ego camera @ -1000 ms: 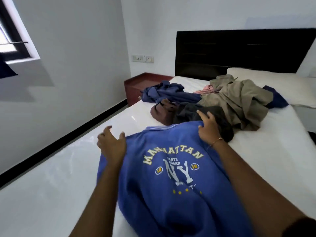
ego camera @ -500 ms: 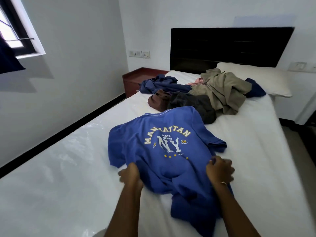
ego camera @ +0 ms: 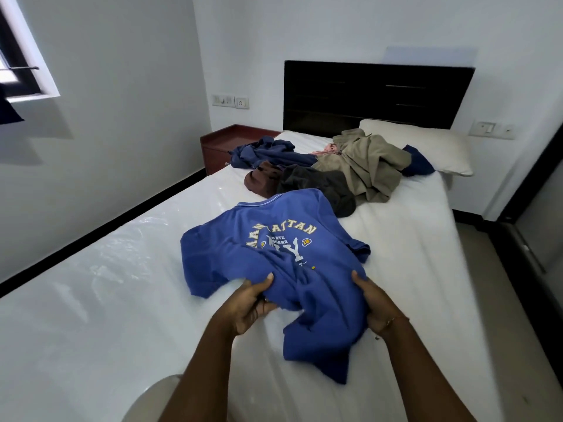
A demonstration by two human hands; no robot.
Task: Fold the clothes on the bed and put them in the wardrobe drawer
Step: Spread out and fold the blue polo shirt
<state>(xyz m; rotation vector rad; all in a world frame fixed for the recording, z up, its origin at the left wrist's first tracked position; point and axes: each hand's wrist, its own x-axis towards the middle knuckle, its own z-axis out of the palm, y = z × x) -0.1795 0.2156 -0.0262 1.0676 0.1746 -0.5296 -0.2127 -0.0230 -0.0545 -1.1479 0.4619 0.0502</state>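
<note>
White walls are closing in a small bedroom, and the head view is looking down over a bed (ego camera: 91,300) whose white sheet is running away toward a dark headboard (ego camera: 377,92) at twelve o'clock. A pillow (ego camera: 426,147) is lying at one o'clock, a red bedside cabinet (ego camera: 225,144) is standing at eleven, and a window (ego camera: 18,71) is showing at ten.

A blue T-shirt (ego camera: 274,254) with yellow lettering is lying print-up at the centre of the sheet, its collar pointing to twelve o'clock and its hem trailing back to six, so its long axis is running straight away from the person. The left hand (ego camera: 246,306) is pinching a bunch of cloth at the shirt's seven o'clock edge, fingers closed on the fabric. The right hand (ego camera: 374,303) is clamping the opposite side at five o'clock, thumb on top. Both hands are sitting level across the lower body of the shirt, equally near to it, and the hem below them is lying rumpled.

A heap of unfolded clothes (ego camera: 350,172) is waiting beyond the collar, touching it at one o'clock. Judging from this, the fold is barely starting: the lower part probably needs smoothing or carrying up toward the collar along that axis. No wardrobe drawer is visible.
</note>
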